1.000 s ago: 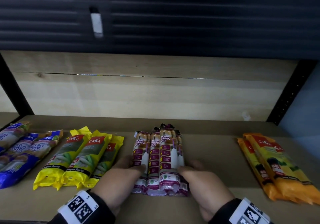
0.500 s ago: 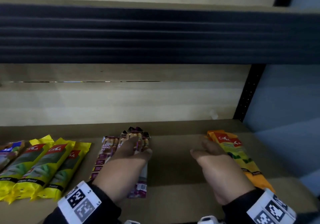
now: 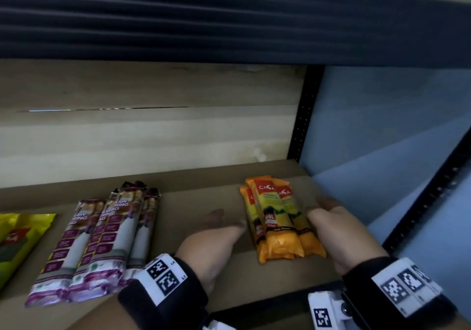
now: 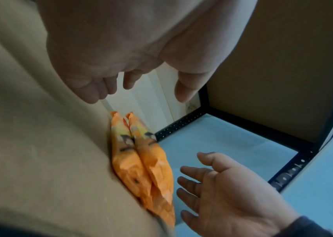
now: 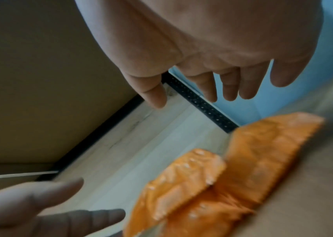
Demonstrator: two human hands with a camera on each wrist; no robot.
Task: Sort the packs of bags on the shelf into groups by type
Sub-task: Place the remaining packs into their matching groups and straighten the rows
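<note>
The orange packs [image 3: 277, 222] lie together near the right end of the shelf [image 3: 183, 210], overlapping a little and fanned at their top ends, and both hands flank them: the left hand [image 3: 214, 240] on their left side with its fingertips at or just beside the edge of the nearest pack, the right hand [image 3: 336, 230] on their right side, its fingers beside the outer pack. Both hands are spread, fingers nearly straight and palms turned toward each other, and neither has hold of anything; the left wrist view shows a gap between the right hand's palm and the packs, while actual contact on the left side cannot be settled from these views. That stance reads as a squeeze about to come, pressing the loose fan into 1 neat bundle from 2 sides, probably the last tidying of this group. At least 3 orange packs show in the head view, though the wrist views are blurred and show only 2 clearly. To the left, well apart, sits the purple group [image 3: 102, 243], 4 or so packs lying side by side and slightly overlapped, and beyond it the yellow packs [image 3: 17, 240] at the picture's edge. The black upright [image 3: 302, 115] and the blue wall [image 3: 382, 138] bound the shelf just right of the orange group, leaving the right hand little room on that side. The bare shelf between orange and purple keeps the types distinct.
</note>
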